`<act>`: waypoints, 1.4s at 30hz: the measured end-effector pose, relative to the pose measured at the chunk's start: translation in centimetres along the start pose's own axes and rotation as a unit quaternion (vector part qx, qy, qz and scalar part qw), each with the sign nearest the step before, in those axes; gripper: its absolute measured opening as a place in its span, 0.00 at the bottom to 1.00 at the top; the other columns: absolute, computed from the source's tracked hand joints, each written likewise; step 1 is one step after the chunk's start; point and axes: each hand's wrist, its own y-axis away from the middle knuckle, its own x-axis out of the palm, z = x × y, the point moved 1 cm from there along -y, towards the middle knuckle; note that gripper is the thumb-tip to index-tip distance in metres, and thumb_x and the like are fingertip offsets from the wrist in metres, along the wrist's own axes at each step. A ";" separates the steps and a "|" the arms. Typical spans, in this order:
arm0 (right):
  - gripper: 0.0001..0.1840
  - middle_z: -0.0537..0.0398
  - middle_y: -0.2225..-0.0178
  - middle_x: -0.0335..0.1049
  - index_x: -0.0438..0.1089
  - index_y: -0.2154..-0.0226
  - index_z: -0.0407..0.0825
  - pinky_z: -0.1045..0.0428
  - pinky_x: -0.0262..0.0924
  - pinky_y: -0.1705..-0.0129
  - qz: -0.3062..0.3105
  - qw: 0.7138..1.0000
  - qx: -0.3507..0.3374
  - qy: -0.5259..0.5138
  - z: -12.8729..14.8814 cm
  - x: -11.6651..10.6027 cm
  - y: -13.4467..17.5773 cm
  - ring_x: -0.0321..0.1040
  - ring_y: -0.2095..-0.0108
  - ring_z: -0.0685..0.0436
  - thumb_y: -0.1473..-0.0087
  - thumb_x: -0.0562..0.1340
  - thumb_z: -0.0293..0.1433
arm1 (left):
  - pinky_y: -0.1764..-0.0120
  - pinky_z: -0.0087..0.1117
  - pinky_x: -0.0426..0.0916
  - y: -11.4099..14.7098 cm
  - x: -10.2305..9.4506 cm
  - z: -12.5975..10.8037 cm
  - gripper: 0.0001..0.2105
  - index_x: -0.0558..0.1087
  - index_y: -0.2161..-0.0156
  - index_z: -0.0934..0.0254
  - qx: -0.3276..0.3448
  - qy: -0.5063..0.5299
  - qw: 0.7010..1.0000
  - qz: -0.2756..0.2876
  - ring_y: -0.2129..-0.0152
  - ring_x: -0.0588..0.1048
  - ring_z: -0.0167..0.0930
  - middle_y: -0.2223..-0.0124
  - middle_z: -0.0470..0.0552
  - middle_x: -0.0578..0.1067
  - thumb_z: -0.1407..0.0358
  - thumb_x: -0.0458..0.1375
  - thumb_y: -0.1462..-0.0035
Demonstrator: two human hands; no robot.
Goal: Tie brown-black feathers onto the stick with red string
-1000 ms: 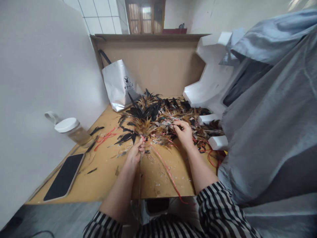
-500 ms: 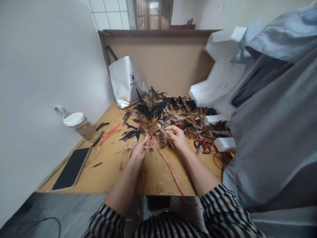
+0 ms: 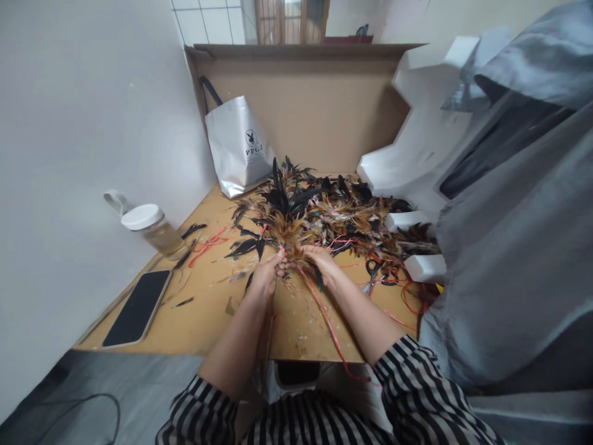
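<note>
My left hand (image 3: 271,271) is closed round the base of a feather bunch (image 3: 285,228), brown at the bottom with long black feathers standing up behind. From the other side, my right hand (image 3: 319,258) pinches at the brown feathers of the same bunch; its fingertips are partly hidden among them. A dark feather hangs beneath the right hand. A red-pink string (image 3: 324,312) runs from the bunch down over the table's front edge. Behind and to the right spreads a pile of brown and black feathers (image 3: 352,213).
Black-handled scissors (image 3: 372,269) lie right of my hands beside tangled red string. On the left are a phone (image 3: 138,308), a lidded jar (image 3: 155,228) and red string scraps (image 3: 206,246). A silver bag (image 3: 236,148) stands behind; white foam (image 3: 421,136) and grey cloth (image 3: 519,247) border the right.
My right hand has moved in closer to the left hand and onto the feather bunch. The black feathers now point more upright. The view has shifted slightly.
</note>
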 end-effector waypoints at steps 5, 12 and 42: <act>0.05 0.60 0.84 0.69 0.66 0.77 0.47 0.58 0.58 0.79 -0.042 0.995 0.065 -0.061 -1.1 0.4 -0.4 0.66 0.82 0.52 0.55 0.59 0.22 | 0.86 0.17 0.48 0.4 0.4 0.2 0.16 0.71 0.75 0.73 0.016 -0.032 0.999 0.023 0.86 0.61 0.17 0.79 0.48 0.69 0.62 0.69 0.65; 0.05 0.59 0.76 0.74 0.63 0.73 0.49 0.56 0.62 0.70 -0.052 0.985 0.078 -0.147 -1.5 0.3 -0.3 0.73 0.73 0.50 0.50 0.57 0.24 | 0.85 0.19 0.49 0.6 0.4 0.1 0.16 0.74 0.72 0.73 0.022 -0.055 0.998 0.016 0.86 0.61 0.18 0.78 0.49 0.70 0.63 0.69 0.65; 0.13 0.58 0.80 0.66 0.69 0.79 0.47 0.55 0.52 0.74 -0.113 0.881 -0.253 0.383 0.1 -0.1 1.1 0.58 0.78 0.50 0.54 0.62 0.40 | 0.86 0.18 0.45 0.9 0.8 -0.4 0.11 0.70 0.76 0.71 0.026 -0.038 0.999 -0.003 0.87 0.56 0.16 0.81 0.44 0.64 0.67 0.67 0.63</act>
